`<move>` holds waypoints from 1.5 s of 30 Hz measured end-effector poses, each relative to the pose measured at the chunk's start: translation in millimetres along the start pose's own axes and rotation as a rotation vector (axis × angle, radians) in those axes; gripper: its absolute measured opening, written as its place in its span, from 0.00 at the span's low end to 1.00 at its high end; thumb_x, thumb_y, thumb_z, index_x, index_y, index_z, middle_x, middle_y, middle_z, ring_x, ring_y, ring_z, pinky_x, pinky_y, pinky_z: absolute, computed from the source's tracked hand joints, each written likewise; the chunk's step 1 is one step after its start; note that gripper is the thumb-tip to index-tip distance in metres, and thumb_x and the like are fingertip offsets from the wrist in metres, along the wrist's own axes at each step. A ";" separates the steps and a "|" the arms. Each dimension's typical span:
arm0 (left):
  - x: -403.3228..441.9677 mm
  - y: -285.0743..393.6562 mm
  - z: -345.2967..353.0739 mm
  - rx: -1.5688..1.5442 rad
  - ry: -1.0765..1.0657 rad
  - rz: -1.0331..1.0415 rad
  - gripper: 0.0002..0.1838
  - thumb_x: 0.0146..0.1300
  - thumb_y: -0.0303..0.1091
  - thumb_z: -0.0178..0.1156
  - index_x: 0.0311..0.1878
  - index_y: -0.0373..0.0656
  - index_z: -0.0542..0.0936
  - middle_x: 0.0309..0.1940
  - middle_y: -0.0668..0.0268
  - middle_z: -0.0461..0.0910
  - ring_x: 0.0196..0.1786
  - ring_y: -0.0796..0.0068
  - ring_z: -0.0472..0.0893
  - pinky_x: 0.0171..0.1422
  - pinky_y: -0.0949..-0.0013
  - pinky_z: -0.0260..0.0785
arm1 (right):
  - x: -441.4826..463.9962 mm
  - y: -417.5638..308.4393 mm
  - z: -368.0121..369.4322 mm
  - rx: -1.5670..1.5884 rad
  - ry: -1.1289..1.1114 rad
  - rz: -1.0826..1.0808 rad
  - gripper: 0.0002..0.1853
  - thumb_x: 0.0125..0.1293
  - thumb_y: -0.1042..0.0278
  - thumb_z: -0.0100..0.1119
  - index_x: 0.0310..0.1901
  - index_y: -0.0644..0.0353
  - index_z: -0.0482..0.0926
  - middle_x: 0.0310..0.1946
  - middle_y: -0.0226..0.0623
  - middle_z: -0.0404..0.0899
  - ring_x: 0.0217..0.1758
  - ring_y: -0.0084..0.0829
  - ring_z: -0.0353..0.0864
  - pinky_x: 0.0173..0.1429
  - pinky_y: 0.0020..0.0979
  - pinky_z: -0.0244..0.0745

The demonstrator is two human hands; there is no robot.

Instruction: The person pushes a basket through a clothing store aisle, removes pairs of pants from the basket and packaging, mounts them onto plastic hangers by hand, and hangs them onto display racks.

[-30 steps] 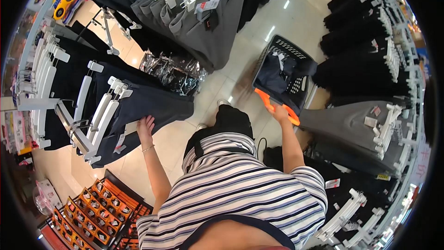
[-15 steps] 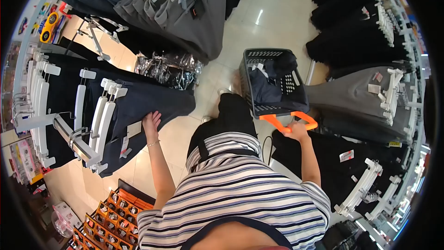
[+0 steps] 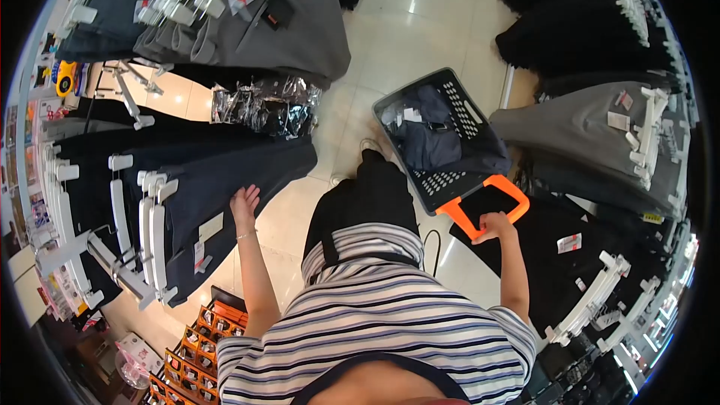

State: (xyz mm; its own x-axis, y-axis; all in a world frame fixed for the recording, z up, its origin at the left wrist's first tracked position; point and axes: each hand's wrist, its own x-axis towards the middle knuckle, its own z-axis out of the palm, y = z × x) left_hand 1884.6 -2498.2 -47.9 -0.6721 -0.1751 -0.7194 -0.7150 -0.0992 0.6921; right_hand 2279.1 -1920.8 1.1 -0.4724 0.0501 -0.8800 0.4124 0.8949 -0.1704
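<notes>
Now basket [image 3: 441, 182] turned askew, right hand [image 3: 493, 226] gripping orange handle [image 3: 459, 219], control seemingly kept; left hand [image 3: 244, 205] unclenched by navy trousers [image 3: 217, 187].

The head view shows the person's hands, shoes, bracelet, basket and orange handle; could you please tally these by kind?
Hands: 2, left hand and right hand
Shoes: 2, partly visible
Bracelet: 1
Basket: 1
Handle: 1
Total: 7

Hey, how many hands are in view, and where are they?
2. The left hand is by a dark garment hanging on the left, contact unclear; the right hand holds the orange handle of the dark basket. No others show.
</notes>
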 end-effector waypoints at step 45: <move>-99.8 -63.0 260.7 0.386 -0.891 0.112 0.18 0.66 0.43 0.51 0.50 0.37 0.71 0.44 0.59 0.78 0.44 0.73 0.78 0.50 0.72 0.67 | -56.5 -120.2 -168.1 1.109 1.691 -0.089 0.16 0.51 0.84 0.54 0.16 0.61 0.57 0.18 0.26 0.57 0.26 0.18 0.58 0.34 0.22 0.57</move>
State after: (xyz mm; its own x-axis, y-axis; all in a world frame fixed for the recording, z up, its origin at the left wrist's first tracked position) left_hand 1946.6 -2219.1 -35.0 -0.5258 0.6563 -0.5411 -0.5451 0.2284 0.8067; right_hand 2125.2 -1956.6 145.9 -0.3538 0.9017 0.2486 0.2457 0.3460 -0.9055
